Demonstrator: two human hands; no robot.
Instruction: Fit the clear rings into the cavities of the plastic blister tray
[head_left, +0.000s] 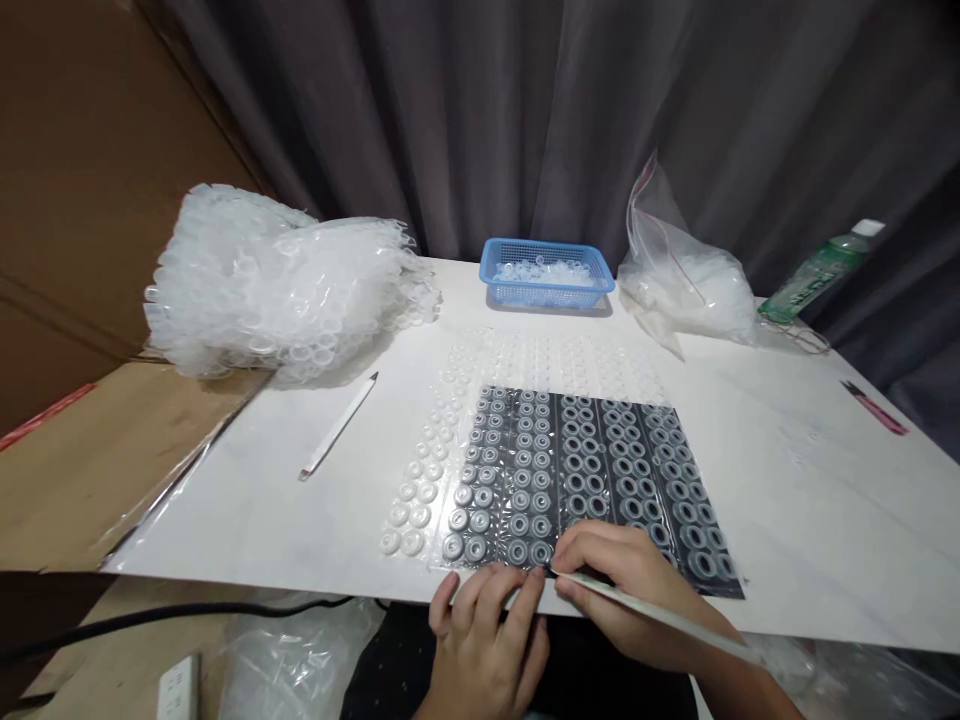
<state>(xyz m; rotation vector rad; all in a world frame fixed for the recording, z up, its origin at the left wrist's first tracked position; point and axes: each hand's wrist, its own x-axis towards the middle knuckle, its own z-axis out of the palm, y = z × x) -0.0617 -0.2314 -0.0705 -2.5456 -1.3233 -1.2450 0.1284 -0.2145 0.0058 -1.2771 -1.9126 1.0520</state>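
Note:
A black sheet (559,480) under clear plastic lies on the table, bearing rows of round translucent pieces. The left-hand rows (520,500) look like discs with filled centres; those further right (634,510) are rings with dark holes. My left hand (487,630) rests at the sheet's near edge, fingers stretched out, holding nothing. Beside it, my right hand (637,590) is closed around a long, thin, pale stick (667,615), whose tip points at the sheet's lower edge near my left index finger. What the tip touches is too small to make out.
Clear sheeting with more round pieces (416,490) spreads left of and behind the black sheet. Around it are a white pen-like tool (341,425), a bundle of clear plastic (262,290), a blue basket (546,292), a plastic bag (690,285), a green bottle (817,275) and a pink-handled tool (876,408).

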